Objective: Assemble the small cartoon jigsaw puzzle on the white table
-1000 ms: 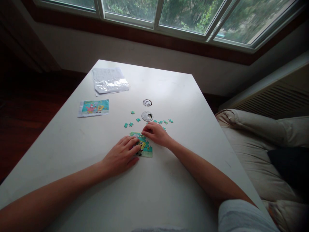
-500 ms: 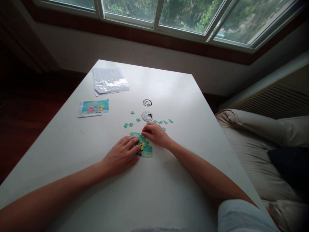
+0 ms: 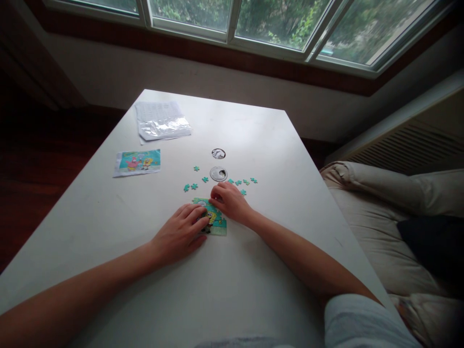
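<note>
Partly assembled jigsaw (image 3: 219, 229), teal-green, cartoon-printed

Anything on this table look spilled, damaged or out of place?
Nothing looks spilled or damaged. One oddity: a round gray disc seems to lie on the white table, nearer the camera than a round opening; it may be that opening's cover, removed.

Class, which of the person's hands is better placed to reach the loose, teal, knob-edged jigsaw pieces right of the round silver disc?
Probably the right hand: it lies close to those jigsaw pieces. The left hand is farther, covering part of the teal-and-yellow, part-built puzzle.
</note>
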Available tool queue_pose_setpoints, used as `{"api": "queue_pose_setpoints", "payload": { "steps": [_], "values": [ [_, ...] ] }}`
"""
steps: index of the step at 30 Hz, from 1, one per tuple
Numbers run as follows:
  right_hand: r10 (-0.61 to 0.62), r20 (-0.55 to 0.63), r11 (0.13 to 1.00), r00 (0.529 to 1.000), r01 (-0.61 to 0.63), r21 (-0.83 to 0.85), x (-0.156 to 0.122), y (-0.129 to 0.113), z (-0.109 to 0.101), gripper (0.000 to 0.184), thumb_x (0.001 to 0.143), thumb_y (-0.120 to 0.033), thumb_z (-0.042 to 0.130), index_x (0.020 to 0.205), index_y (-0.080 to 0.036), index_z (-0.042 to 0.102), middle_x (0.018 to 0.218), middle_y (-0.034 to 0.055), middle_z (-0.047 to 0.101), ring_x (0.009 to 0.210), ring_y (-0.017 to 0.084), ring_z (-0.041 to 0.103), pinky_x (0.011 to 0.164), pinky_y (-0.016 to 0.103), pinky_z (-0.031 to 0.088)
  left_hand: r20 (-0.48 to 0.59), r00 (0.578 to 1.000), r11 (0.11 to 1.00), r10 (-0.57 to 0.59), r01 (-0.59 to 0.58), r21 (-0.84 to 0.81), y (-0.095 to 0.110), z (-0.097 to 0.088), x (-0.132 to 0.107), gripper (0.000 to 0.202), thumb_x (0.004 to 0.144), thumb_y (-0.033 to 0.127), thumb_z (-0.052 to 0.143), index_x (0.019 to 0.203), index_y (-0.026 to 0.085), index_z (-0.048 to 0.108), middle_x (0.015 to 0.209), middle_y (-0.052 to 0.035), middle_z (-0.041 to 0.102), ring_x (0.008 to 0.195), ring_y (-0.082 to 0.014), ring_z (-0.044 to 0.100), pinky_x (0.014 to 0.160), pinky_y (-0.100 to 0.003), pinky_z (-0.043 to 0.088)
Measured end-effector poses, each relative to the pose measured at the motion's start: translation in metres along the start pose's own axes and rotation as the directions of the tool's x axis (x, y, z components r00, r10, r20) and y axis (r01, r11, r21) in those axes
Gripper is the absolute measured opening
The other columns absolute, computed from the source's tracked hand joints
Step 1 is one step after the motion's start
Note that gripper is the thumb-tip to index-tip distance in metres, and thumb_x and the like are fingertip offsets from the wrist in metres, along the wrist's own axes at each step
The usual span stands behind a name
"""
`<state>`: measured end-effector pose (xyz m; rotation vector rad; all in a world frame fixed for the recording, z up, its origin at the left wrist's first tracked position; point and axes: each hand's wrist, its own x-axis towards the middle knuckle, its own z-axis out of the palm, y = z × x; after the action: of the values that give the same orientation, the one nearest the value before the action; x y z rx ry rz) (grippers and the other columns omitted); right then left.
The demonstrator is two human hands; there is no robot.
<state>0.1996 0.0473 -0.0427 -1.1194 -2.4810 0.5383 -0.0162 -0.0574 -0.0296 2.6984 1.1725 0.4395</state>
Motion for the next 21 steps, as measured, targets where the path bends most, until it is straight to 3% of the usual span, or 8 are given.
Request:
{"api": "queue_pose_setpoints", "payload": {
  "steps": [6, 10, 14, 17, 21],
  "values": [
    [0.002, -0.002, 1.000, 1.000, -0.002, 0.010, 0.001, 0.000, 0.002, 0.011, 0.092, -0.026, 0.070, 0.086, -0.018, 0.064, 0.086, 0.0029, 0.063, 0.085, 0.017, 0.051, 0.080, 0.029, 0.034, 0.030, 0.999, 0.999, -0.036, 0.036, 0.015, 0.002, 0.000, 0.003, 0.036, 0.095, 0.028, 0.056, 0.131, 0.019, 0.055, 0.127, -0.0120, 0.058, 0.119, -0.0302, 0.051, 0.106, -0.050, 0.045],
    [-0.016, -0.030, 0.999, 0.999, 0.017, 0.041, 0.003, 0.012, -0.020, 0.009, 0.095, -0.022, 0.062, 0.088, -0.019, 0.068, 0.084, 0.0015, 0.066, 0.081, 0.015, 0.055, 0.080, 0.028, 0.035, 0.029, 0.998, 0.998, -0.053, 0.052, 0.041, 0.000, -0.001, 0.002, 0.041, 0.095, 0.030, 0.058, 0.134, 0.021, 0.054, 0.125, -0.0123, 0.058, 0.117, -0.0304, 0.051, 0.104, -0.051, 0.046],
    [0.170, -0.216, 0.971, 0.961, -0.201, -0.129, -0.003, 0.043, -0.058, 0.016, 0.098, -0.026, 0.056, 0.094, -0.018, 0.069, 0.088, 0.0046, 0.068, 0.081, 0.017, 0.056, 0.081, 0.030, 0.037, 0.036, 0.996, 0.995, -0.083, 0.081, 0.052, -0.001, -0.004, 0.000, 0.040, 0.095, 0.031, 0.058, 0.135, 0.023, 0.055, 0.121, -0.0115, 0.059, 0.113, -0.0290, 0.054, 0.102, -0.050, 0.048],
    [0.279, -0.160, 0.892, 0.947, -0.318, -0.320, -0.009, 0.064, -0.074, 0.017, 0.096, -0.031, 0.059, 0.095, -0.020, 0.072, 0.091, 0.0065, 0.068, 0.086, 0.021, 0.057, 0.080, 0.032, 0.036, 0.027, 0.996, 0.995, -0.090, 0.089, 0.045, -0.002, -0.004, -0.002, 0.039, 0.096, 0.031, 0.057, 0.134, 0.021, 0.056, 0.127, -0.0124, 0.058, 0.120, -0.0297, 0.052, 0.106, -0.050, 0.046],
    [0.329, -0.085, 0.836, 0.941, -0.332, -0.438, -0.012, 0.077, -0.071, 0.015, 0.091, -0.032, 0.064, 0.097, -0.021, 0.072, 0.096, 0.0075, 0.068, 0.089, 0.022, 0.057, 0.079, 0.032, 0.036, 0.014, 0.997, 0.997, -0.069, 0.069, 0.019, -0.002, -0.003, -0.002, 0.039, 0.097, 0.029, 0.055, 0.135, 0.021, 0.056, 0.146, -0.0121, 0.052, 0.138, -0.0304, 0.044, 0.117, -0.053, 0.037]
  ]
}}
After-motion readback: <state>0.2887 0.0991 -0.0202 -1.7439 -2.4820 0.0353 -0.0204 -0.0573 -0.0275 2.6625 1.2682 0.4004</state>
